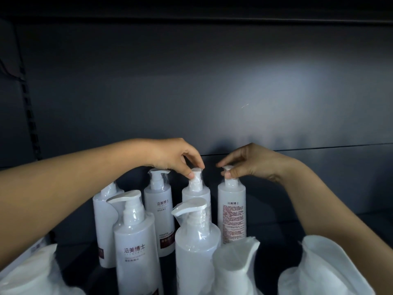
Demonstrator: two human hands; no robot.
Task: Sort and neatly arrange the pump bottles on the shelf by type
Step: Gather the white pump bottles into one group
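Several white pump bottles in clear wrap stand upright on a dark shelf (276, 226). My left hand (174, 156) pinches the pump head of a back-row bottle (196, 191). My right hand (251, 160) pinches the pump head of the bottle beside it (231, 211), whose back label with red print faces me. A conditioner bottle (158, 211) and another bottle (105, 222) stand to their left. Two more bottles (136, 248) (196, 252) stand in front.
Large white pump heads (234, 265) (325, 267) (29, 271) of near bottles fill the bottom edge. The shelf's dark back panel (212, 92) rises right behind the back row. A slotted upright (32, 116) runs down the left side.
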